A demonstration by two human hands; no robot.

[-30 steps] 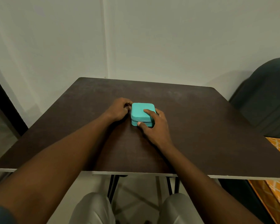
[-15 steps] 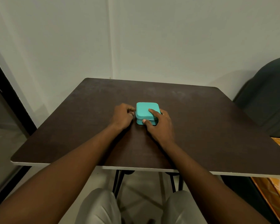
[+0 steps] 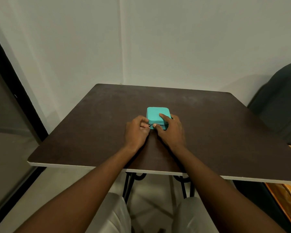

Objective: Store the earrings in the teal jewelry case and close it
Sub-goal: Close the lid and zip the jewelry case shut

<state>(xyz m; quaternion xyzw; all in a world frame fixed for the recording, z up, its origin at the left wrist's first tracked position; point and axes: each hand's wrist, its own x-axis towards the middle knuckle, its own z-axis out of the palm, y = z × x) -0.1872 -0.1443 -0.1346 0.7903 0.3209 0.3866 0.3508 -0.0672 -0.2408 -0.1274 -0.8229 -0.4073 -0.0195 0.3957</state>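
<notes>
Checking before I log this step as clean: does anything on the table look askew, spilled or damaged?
Nothing stands out. The small teal jewelry case sits flat on the dark brown table, lid down. The left hand pinches the zipper pull at its near left corner; the right hand steadies it.

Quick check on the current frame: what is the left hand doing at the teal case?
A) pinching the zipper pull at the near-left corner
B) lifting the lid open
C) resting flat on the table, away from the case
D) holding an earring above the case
A: the left hand pinches the small metal zipper pull at the near-left corner of the closed teal jewelry case, while the right hand steadies the case on the table.
</notes>
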